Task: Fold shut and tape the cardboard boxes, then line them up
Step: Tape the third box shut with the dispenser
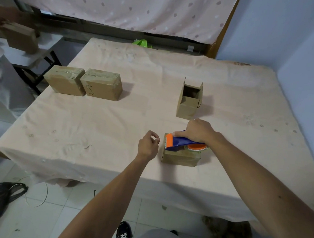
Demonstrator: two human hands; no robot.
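Cloth (pixel 115 115) covers the bench, with wide bare room between the boxes. Right hand (pixel 198 130), fingers clamped on the blue and orange tape dispenser (pixel 180 142), presses it on the small closed box (pixel 180 157) near the front edge; its long axis runs left-right, cutter pointing left. Left hand (pixel 148 143) hovers just beside, fingers loosely curled, empty. Open box (pixel 189 100) stands upright behind. Two taped boxes (pixel 84 82) touch at far left.
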